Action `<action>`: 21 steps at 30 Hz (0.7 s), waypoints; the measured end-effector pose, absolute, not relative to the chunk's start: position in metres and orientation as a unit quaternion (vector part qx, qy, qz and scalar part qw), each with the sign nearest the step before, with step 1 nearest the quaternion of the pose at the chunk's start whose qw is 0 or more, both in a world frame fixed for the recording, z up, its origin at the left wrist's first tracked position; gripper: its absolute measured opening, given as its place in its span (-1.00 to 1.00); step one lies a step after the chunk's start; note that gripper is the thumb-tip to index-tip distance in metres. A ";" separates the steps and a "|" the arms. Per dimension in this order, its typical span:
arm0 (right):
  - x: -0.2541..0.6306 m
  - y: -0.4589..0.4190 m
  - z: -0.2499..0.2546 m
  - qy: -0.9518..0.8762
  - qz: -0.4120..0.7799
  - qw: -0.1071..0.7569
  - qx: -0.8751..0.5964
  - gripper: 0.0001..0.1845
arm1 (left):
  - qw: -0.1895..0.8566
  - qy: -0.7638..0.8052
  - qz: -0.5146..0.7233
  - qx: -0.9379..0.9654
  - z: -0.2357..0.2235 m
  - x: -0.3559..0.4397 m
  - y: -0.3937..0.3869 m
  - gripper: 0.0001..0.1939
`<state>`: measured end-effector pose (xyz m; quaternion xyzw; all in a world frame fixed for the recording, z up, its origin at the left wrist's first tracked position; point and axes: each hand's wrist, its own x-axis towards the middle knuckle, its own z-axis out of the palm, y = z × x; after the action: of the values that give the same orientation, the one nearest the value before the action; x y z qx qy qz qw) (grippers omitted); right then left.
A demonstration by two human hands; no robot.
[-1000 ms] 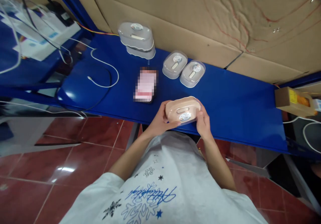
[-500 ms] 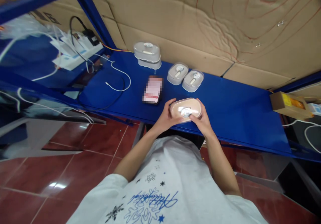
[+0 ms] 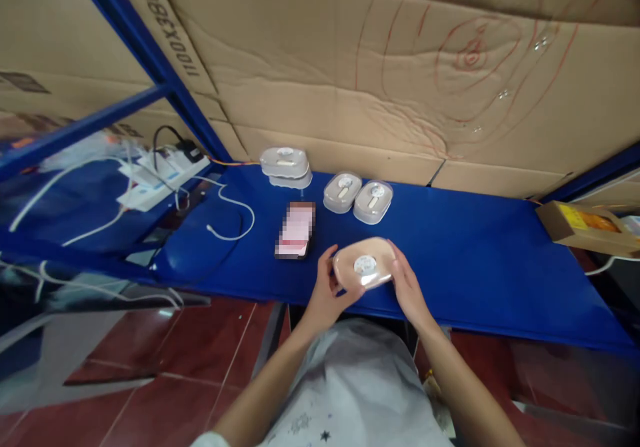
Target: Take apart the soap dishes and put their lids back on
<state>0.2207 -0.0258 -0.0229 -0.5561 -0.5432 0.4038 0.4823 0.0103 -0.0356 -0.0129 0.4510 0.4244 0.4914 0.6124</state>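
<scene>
Between both hands, over the front edge of the blue table (image 3: pixel 450 253), is a peach-coloured oval lidded box (image 3: pixel 383 255) with a clear, shiny top and a round white label. My left hand (image 3: pixel 327 295) grips its left end, thumb along the near side and fingers round the far side. My right hand (image 3: pixel 407 285) holds the right end, its fingers pressed along that side. Just left of the box lies a phone (image 3: pixel 296 231) with a blurred screen. Behind it stand two grey lidded boxes side by side, a left one (image 3: pixel 342 193) and a right one (image 3: pixel 373 202).
Two more grey boxes (image 3: pixel 286 162) are stacked at the back left. A white cable (image 3: pixel 250 223) curls over the table's left part. A power strip (image 3: pixel 165 180) with plugs sits further left. At the right end is an open cardboard box (image 3: pixel 585 227). Cardboard (image 3: pixel 320 53) walls the back.
The view has tilted up, so everything sits lower in the picture. My right thumb has come off the label, and that hand has shifted to the box's right side. Both hands still hold the box.
</scene>
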 end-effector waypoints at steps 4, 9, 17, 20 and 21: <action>0.250 -0.006 -0.021 -0.522 0.381 0.491 -0.584 -0.33 | 0.559 0.452 0.465 0.517 -0.014 0.013 -0.039 0.07; 0.322 0.065 -0.010 -0.539 0.274 0.438 -0.665 -0.24 | 0.488 0.463 0.421 0.609 -0.011 0.009 -0.040 -0.46; 0.377 0.135 -0.005 -0.562 0.148 0.391 -0.714 -0.26 | 0.242 0.457 0.306 0.799 0.023 -0.008 0.013 -0.51; 0.370 0.128 -0.008 -0.576 0.121 0.387 -0.710 -0.19 | 0.105 0.466 0.235 0.846 0.035 -0.001 0.052 -0.49; 0.366 0.123 -0.008 -0.586 0.101 0.387 -0.705 -0.19 | 0.077 0.476 0.207 0.852 0.036 0.004 0.066 -0.47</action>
<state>0.3659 0.1233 -0.0079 -0.7048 -0.5860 0.1015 0.3867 0.0038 0.0661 0.0359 0.8516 0.4756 0.2066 0.0768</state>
